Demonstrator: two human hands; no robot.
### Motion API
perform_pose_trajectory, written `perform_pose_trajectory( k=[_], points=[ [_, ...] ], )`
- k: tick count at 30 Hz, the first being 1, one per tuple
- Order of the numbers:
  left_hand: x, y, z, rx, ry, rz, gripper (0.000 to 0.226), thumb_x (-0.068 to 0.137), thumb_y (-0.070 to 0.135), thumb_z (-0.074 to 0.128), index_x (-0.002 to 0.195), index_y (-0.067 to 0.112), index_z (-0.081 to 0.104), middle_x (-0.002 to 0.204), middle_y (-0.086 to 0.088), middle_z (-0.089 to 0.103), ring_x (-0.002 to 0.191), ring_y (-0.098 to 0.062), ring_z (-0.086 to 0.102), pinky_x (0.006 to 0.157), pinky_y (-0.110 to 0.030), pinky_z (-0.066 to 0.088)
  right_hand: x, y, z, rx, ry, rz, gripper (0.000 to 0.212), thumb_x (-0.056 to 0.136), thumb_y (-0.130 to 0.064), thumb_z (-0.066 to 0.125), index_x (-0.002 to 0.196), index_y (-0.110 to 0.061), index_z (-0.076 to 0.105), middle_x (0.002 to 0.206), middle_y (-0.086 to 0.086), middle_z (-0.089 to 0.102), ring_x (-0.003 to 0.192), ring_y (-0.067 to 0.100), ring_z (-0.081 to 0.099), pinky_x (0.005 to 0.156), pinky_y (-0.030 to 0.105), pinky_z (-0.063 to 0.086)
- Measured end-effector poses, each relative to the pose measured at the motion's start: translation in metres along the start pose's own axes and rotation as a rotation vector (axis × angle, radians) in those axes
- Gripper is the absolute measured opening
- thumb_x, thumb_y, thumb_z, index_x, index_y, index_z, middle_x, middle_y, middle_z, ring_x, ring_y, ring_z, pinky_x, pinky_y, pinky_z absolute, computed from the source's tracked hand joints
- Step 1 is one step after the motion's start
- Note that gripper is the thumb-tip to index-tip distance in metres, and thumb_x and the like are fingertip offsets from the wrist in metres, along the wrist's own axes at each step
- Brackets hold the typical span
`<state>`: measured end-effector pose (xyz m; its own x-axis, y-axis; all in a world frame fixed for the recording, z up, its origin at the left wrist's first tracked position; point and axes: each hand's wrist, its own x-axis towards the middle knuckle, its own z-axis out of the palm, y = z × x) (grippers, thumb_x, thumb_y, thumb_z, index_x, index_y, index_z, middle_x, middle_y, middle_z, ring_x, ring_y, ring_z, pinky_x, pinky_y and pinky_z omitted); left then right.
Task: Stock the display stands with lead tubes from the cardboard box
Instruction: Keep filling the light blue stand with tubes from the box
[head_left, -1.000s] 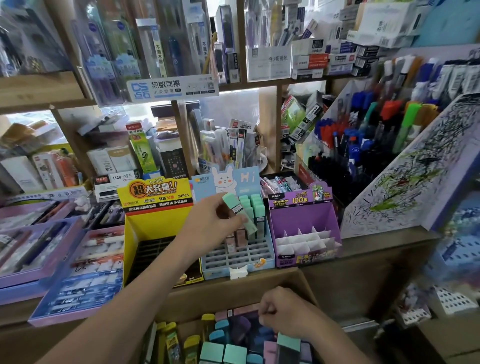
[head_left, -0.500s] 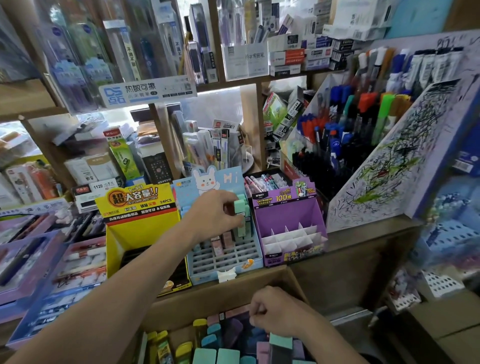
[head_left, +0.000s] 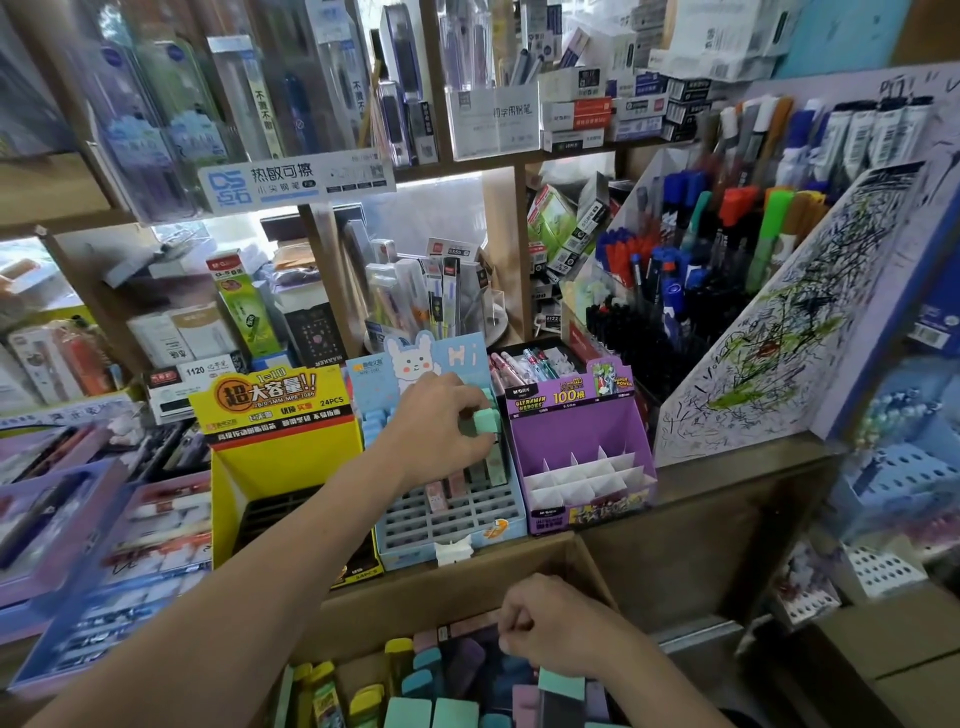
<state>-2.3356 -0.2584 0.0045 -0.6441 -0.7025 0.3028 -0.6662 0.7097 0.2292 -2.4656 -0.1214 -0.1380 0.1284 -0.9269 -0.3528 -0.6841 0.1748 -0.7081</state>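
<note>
1. The left hand (head_left: 441, 426) pinches the mint-green cap of a lead tube (head_left: 485, 421) between thumb and curled fingers. The tube's body is hidden behind those fingers and the neighbouring tubes, so I cannot tell whether it sits fully in its slot.
2. The right hand (head_left: 561, 623) has its fingers curled down among the loose tubes (head_left: 457, 712) in the cardboard box (head_left: 415, 597). The knuckles cover the fingertips, so whether they grip anything cannot be told.
3. The picture's lower edge cuts off the near part of the box. Its tubes show mostly as coloured caps, and the labels are too blurred to read.
4. A second ago the held tube was tilted, with most of its length free above the stand. Now it stands upright and lower, at the right rear of the grid in the blue display stand (head_left: 452, 514), with only the cap clear. The right hand has stayed at the same spot in the box.
5. The left arm reaches in from the lower left, straight and bare, with the back of the hand towards the camera. The right forearm comes from the lower right, knuckles up.
6. The blue stand sits between a yellow stand (head_left: 280, 447) and a purple stand (head_left: 576, 467), just behind the box.
</note>
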Motion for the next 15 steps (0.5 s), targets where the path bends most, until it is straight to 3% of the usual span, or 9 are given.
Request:
perform_pose_trajectory(
  k=[10, 15],
  points=[
    [-0.0008, -0.0006, -0.0012, -0.014, -0.014, -0.016, 0.011, 0.085, 0.036, 0.072, 0.09, 0.026, 0.072, 0.092, 0.003, 0.055, 0.096, -0.022, 0.048, 0.088, -0.038, 0.043, -0.0017, -0.0006, -0.0002, 0.015, -0.011, 0.018, 0.014, 0.095, -0.025, 0.069, 0.108, -0.019, 0.072, 0.111, -0.01, 0.068, 0.1, 0.007, 0.066, 0.086, 0.024, 0.054],
    [0.0017, -0.0007, 0.0019, -0.041, 0.008, -0.046, 0.015, 0.087, 0.038, 0.075, 0.093, 0.024, 0.076, 0.097, 0.003, 0.058, 0.101, -0.021, 0.048, 0.09, -0.037, 0.042, -0.004, -0.0037, -0.0025, 0.012, -0.015, 0.018, 0.013, 0.095, -0.023, 0.069, 0.107, -0.019, 0.073, 0.11, -0.005, 0.073, 0.1, 0.009, 0.067, 0.091, 0.029, 0.057]
  ],
)
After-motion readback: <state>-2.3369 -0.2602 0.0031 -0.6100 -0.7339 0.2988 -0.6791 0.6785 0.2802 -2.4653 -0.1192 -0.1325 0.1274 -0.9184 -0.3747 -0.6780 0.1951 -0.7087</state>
